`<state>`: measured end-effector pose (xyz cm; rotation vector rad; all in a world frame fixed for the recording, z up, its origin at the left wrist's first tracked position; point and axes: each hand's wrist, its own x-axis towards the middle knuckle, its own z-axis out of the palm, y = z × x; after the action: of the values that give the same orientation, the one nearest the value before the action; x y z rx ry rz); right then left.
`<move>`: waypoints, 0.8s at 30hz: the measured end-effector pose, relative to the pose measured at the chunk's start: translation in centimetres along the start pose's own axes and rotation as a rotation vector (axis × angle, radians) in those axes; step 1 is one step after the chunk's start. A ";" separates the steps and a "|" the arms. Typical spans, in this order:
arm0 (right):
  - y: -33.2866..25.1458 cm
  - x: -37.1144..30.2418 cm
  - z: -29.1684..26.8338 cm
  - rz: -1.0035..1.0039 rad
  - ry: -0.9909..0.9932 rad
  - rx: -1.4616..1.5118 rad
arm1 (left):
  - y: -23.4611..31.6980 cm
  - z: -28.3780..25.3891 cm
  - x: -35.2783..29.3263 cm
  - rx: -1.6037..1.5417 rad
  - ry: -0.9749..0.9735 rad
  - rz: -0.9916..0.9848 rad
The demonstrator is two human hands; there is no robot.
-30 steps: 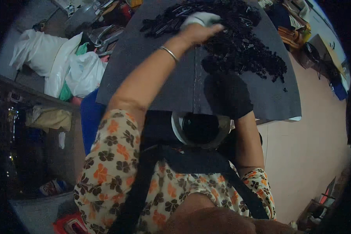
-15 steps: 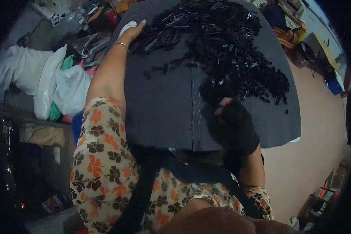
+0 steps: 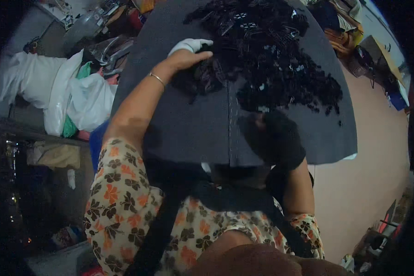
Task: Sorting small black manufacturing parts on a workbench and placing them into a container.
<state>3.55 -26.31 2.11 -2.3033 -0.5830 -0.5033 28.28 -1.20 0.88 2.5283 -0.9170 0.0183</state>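
Observation:
A heap of small black pieces [image 3: 280, 69], some thin and rod-like and some shiny, lies over the far part of a dark grey surface [image 3: 184, 133]. Their exact kind is too dark to make out. At the heap's left edge is my left hand [image 3: 191, 54], partly covered in white, its bare thumb apart from the fingers and reaching toward the pieces. It looks open, with its fingertips against the pile. My right hand [image 3: 276, 138], in a black glove, rests over the surface just below the heap's near edge. Its fingers are dark and blurred, with only a bit of bare fingertip showing.
White plastic bags [image 3: 89, 101] are stacked at the left, beside grey metal machine parts [image 3: 108, 53]. Folded cloth [image 3: 340, 37] and a box [image 3: 377, 60] stand at the far right. Pale floor [image 3: 363, 152] runs along the right side. A seam crosses the grey surface.
My left hand has moved right and nearer from the far left edge, and the pieces at that side are gathered closer to the heap. My right hand has barely moved.

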 end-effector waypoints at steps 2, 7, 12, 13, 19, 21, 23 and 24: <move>0.2 -0.4 0.2 0.058 0.015 0.032 | 2.9 1.0 -2.0 -0.004 0.030 0.034; 0.6 0.3 0.8 -0.014 -0.030 -0.132 | 5.5 0.4 -5.2 -0.091 0.046 0.022; 2.1 -0.3 0.3 -0.219 0.127 -0.198 | 9.5 -2.5 -9.9 0.206 0.307 0.092; 4.9 -0.6 1.8 -0.093 0.307 -0.138 | 10.2 -2.6 -11.6 0.220 0.314 0.088; 2.0 0.0 0.4 0.176 0.075 -0.419 | 11.5 0.7 -18.5 0.163 0.343 0.024; 3.1 -0.5 1.6 0.169 -0.014 -0.455 | 12.9 1.3 -18.4 0.228 0.188 -0.246; 2.8 -0.6 2.2 0.099 0.209 -0.124 | 12.9 2.0 -18.9 0.252 0.214 -0.292; 2.5 -0.6 2.0 0.097 0.207 -0.126 | 12.5 2.5 -19.2 0.214 0.342 -0.156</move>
<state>4.76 -26.72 -0.91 -2.3459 -0.3464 -0.7396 5.30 0.90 0.61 2.6671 -0.6081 0.5081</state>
